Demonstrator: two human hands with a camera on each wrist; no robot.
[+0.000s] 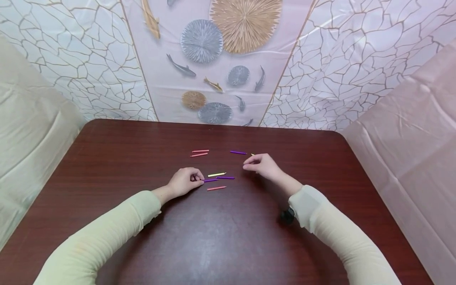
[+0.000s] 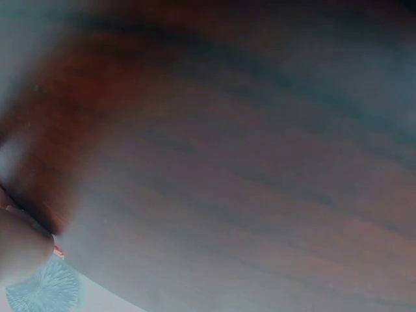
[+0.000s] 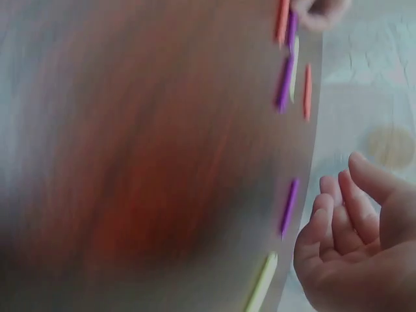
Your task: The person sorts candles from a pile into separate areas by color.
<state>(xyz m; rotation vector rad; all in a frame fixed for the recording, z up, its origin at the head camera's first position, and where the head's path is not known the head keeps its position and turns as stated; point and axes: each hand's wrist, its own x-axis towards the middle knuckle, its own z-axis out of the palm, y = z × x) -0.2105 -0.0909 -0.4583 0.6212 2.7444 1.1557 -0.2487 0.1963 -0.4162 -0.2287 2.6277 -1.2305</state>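
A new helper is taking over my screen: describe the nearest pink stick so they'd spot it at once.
On the dark red-brown table, look just to the right of the left hand. Among the sticks there, the pink stick lies nearest the person. Its colour sets it apart: its neighbours are one yellow stick and two purple sticks.

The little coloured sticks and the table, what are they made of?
The coloured sticks look like smooth plastic or painted wood: each is one bright, even colour, so I can't tell which. The table looks like glossy dark wood, or a wood-look covering: it has streaky grain and a pale shine.
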